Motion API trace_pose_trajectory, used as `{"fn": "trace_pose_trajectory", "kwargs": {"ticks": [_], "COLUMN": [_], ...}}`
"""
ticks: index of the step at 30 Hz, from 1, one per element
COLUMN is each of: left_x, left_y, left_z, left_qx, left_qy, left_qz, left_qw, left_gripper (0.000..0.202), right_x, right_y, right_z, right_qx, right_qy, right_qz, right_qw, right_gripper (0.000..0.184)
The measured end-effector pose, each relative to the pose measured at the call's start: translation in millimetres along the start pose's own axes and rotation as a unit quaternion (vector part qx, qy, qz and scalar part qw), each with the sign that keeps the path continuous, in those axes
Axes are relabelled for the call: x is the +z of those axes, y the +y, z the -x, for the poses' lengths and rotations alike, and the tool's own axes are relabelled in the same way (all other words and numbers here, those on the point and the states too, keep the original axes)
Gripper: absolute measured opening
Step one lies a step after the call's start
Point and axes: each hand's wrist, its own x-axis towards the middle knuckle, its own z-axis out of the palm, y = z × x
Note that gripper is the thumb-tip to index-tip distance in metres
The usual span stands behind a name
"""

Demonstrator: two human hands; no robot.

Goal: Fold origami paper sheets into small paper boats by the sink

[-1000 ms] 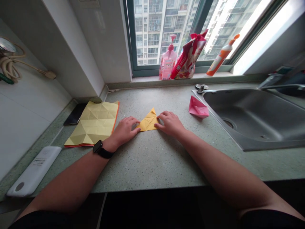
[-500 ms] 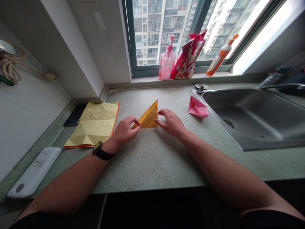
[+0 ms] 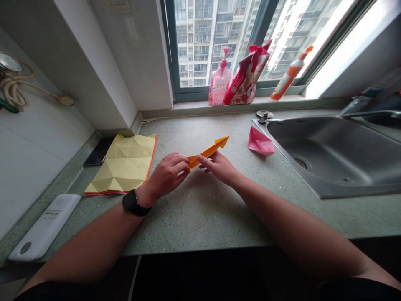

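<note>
A long folded orange paper [image 3: 206, 152] lies between both hands above the counter [image 3: 200, 217], its tip pointing toward 2 o'clock. The left hand [image 3: 167, 175] pinches its lower end between curled fingers [image 3: 181, 162]; the right hand [image 3: 218, 168] rests slightly spread fingers [image 3: 204, 160] against its lower edge.

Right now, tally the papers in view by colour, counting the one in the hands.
Orange folded paper: 1
Yellow creased paper: 1
Pink folded paper: 1
Total: 3
</note>
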Motion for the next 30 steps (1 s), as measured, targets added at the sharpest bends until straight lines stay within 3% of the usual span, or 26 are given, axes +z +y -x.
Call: {"fn": "trace_pose_trajectory", "kwargs": {"ticks": [3,6,14,22,30], "left_x": [-0.3,-2.0,11.4,18.3,18.0], "left_y": [2,7,6,2,-4], "left_z": [1,1,2,1,1], "left_qx": [0.038,0.04,-0.086,-0.156,-0.187], "left_qy": [-0.05,-0.058,-0.016,-0.048,-0.043], "left_qz": [0.028,0.041,0.079,0.152,0.224], "left_qw": [0.998,0.997,0.993,0.975,0.955], "left_gripper": [0.01,0.022,0.054,0.034,0.047], "right_x": [-1,-2,9,11,9], "right_y": [7,12,1,-5,-5], "right_z": [-4,-7,3,7,5], "right_qx": [0.018,0.004,-0.05,-0.077,-0.08], "right_qy": [-0.008,0.014,-0.013,-0.067,-0.052], "right_qz": [-0.003,0.01,0.061,0.078,0.082], "right_qw": [1.0,1.0,0.997,0.992,0.992], "right_gripper": [0.032,0.021,0.024,0.019,0.026]}}
